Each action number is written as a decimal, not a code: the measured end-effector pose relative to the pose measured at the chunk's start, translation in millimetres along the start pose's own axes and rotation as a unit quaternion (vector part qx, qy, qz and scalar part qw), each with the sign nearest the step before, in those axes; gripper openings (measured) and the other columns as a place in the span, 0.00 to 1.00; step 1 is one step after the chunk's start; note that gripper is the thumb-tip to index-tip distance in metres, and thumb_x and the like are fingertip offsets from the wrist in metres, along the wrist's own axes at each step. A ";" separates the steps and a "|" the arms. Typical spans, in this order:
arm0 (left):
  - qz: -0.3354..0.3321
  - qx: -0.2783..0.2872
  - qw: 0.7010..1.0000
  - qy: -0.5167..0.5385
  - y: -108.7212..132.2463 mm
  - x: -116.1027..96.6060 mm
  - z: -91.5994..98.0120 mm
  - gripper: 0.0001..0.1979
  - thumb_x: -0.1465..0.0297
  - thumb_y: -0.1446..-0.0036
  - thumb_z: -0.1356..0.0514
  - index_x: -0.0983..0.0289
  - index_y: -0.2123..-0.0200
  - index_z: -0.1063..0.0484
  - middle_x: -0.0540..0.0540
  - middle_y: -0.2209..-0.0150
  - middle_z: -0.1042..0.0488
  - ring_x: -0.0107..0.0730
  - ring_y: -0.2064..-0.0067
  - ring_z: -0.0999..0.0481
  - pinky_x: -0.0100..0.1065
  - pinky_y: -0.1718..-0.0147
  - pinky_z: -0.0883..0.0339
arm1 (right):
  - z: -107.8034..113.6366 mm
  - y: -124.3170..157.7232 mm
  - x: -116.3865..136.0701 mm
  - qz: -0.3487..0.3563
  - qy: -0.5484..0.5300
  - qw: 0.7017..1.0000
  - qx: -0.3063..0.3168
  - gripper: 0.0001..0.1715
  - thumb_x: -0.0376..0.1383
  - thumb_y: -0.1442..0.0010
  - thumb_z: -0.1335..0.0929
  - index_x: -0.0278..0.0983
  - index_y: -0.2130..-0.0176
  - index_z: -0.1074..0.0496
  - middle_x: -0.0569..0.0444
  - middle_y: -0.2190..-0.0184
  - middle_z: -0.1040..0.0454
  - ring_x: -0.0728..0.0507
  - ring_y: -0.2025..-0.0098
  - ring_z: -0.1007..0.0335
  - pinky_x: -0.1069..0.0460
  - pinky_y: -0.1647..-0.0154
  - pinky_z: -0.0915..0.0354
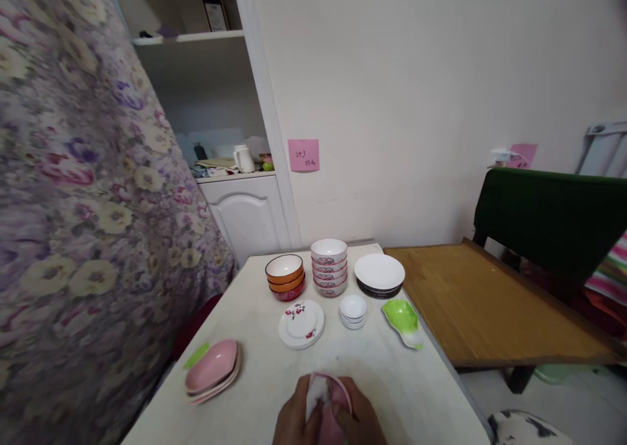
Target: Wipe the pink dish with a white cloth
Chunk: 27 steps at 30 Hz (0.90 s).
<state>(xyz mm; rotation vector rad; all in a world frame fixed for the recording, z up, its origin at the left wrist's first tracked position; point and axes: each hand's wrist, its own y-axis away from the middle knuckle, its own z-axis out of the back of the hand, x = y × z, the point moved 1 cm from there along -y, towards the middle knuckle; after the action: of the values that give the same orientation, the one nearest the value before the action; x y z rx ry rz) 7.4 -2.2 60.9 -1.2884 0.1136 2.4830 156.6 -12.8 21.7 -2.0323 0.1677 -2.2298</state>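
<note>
Close to the table's near edge, my left hand (292, 417) is closed on a crumpled white cloth (317, 391), pressed against a small pink dish (331, 429). My right hand (363, 413) grips the same dish from its right side, thumb over the inside. Both hands cover much of the dish, so its full shape is hidden. To the left lies a stack of pink dishes (211, 368) with a green piece (196, 355) showing behind it. Flower-patterned plates (300, 325) and small white bowls (353, 309) stand just beyond my hands.
Orange and red bowls (285, 272), a tall stack of patterned bowls (329, 262) and white-topped plates (379, 272) line the table's back. A green leaf-shaped dish (402, 321) sits near the right edge. A wooden table (470, 301) adjoins at right; a floral curtain (98, 190) hangs at left.
</note>
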 end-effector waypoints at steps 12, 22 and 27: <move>0.125 -0.124 0.982 0.063 4.2 9.4 -10.4 0.18 0.56 0.43 0.50 0.61 0.54 0.40 0.55 0.60 0.25 0.39 0.59 0.25 0.35 0.59 0.35 | -26.7 -0.1 -34.4 0.027 -0.097 0.984 -0.148 0.29 0.42 0.51 0.36 0.34 0.50 0.35 0.44 0.55 0.24 0.37 0.54 0.28 0.45 0.51 0.34; 0.039 -0.062 0.995 0.072 -2.8 -4.2 16.7 0.16 0.57 0.43 0.48 0.60 0.56 0.34 0.53 0.57 0.24 0.37 0.57 0.26 0.33 0.57 0.34 | -11.0 -1.0 -11.9 -0.005 -0.163 0.985 -0.057 0.30 0.32 0.59 0.38 0.35 0.54 0.29 0.49 0.57 0.22 0.38 0.54 0.27 0.45 0.50 0.34; 0.106 -0.146 0.961 0.208 5.7 3.5 -18.8 0.23 0.54 0.47 0.46 0.63 0.53 0.36 0.57 0.53 0.25 0.40 0.52 0.26 0.37 0.51 0.35 | -16.8 -0.1 -33.1 0.004 -0.172 0.973 -0.154 0.33 0.40 0.54 0.35 0.33 0.49 0.33 0.44 0.48 0.27 0.35 0.46 0.33 0.43 0.43 0.39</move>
<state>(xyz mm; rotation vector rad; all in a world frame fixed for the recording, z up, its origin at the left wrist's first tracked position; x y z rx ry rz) 18.3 -10.8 46.6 -2.0088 -0.0180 2.4246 142.9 -7.3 -12.3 -2.5312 0.5127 -1.9000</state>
